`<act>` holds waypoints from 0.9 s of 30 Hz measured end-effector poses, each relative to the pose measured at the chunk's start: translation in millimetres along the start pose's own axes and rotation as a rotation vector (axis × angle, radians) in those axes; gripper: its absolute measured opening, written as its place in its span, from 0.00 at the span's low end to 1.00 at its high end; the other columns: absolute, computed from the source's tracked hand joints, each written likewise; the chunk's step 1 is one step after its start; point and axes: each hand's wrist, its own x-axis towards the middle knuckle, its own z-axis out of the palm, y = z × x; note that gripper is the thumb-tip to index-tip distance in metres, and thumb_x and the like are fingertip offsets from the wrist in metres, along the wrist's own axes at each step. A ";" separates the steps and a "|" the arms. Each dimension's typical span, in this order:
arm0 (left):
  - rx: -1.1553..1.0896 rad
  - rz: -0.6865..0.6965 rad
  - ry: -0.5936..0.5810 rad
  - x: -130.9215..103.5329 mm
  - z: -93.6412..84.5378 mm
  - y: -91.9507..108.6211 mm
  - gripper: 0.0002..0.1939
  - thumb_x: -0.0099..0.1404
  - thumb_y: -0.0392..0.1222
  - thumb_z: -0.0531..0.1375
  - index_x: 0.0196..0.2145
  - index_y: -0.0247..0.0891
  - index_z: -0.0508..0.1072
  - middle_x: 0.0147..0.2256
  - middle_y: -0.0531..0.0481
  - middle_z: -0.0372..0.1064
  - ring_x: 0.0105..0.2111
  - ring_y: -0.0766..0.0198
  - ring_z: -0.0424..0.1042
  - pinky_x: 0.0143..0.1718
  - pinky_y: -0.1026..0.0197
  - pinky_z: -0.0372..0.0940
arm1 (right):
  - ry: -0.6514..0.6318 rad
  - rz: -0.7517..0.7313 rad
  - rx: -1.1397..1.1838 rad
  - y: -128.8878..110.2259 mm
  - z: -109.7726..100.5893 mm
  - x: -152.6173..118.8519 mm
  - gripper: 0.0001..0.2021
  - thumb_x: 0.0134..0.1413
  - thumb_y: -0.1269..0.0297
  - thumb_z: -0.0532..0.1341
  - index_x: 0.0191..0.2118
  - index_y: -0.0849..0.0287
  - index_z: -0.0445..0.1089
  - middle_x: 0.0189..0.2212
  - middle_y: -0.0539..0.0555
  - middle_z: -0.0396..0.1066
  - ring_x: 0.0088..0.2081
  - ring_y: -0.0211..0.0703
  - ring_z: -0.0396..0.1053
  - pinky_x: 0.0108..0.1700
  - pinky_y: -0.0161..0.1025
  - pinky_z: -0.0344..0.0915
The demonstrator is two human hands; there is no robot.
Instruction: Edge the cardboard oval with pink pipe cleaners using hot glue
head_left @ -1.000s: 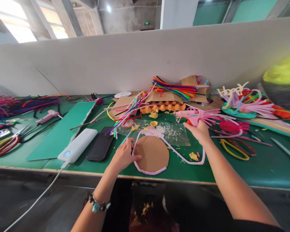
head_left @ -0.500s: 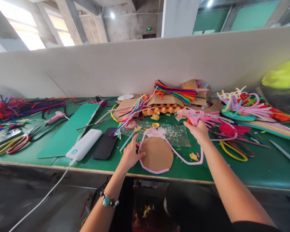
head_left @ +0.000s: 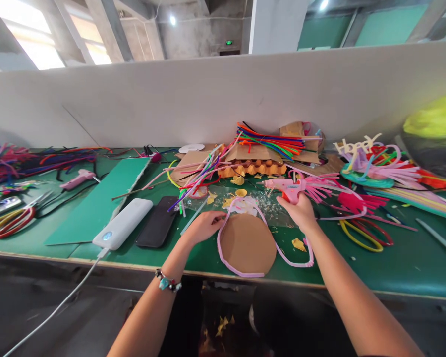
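Observation:
A round cardboard disc (head_left: 248, 245) lies near the table's front edge. A lilac pipe cleaner (head_left: 228, 266) runs along its left and lower rim; its free length loops off to the right on the table. At the disc's upper left, my left hand (head_left: 204, 227) has its fingers closed at the pipe cleaner, the fingertips partly hidden. My right hand (head_left: 300, 210) grips a pink hot glue gun (head_left: 288, 186), held above the table to the right of the disc with its nozzle pointing left.
Left of the disc are a black phone (head_left: 158, 222), a white power bank (head_left: 123, 224) with a cable, a green board (head_left: 98, 203) and scissors (head_left: 17, 220). Behind stand an orange egg carton (head_left: 252, 168) and bundled pipe cleaners (head_left: 271, 141). A grey partition (head_left: 171, 104) closes off the back.
My left hand has moved up along the disc's left rim, and its spread fingers have closed at the pipe cleaner. The glue gun has shifted slightly left and down.

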 end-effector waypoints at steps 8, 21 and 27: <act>0.185 -0.177 0.130 -20.0 17.1 25.0 0.26 0.52 0.47 0.62 0.45 0.28 0.66 0.46 0.33 0.63 0.49 0.44 0.62 0.49 0.48 0.57 | 0.012 0.012 -0.025 2.4 -1.0 1.4 0.15 0.25 0.54 0.63 0.22 0.56 0.61 0.16 0.47 0.63 0.22 0.40 0.62 0.29 0.40 0.61; -0.083 -0.192 0.178 -21.1 21.8 19.3 0.46 0.49 0.38 0.64 0.60 0.31 0.42 0.42 0.42 0.65 0.45 0.54 0.65 0.45 0.54 0.60 | 0.064 -0.017 0.000 -10.9 -3.4 -9.0 0.15 0.24 0.55 0.62 0.21 0.56 0.60 0.16 0.46 0.61 0.21 0.38 0.60 0.29 0.40 0.60; -0.321 -0.092 0.298 -22.5 24.0 16.8 0.45 0.49 0.32 0.62 0.60 0.38 0.41 0.36 0.51 0.61 0.37 0.60 0.66 0.43 0.54 0.62 | 0.076 -0.012 0.021 -10.4 -1.9 -10.6 0.15 0.26 0.53 0.62 0.21 0.56 0.59 0.15 0.45 0.58 0.20 0.37 0.59 0.27 0.40 0.59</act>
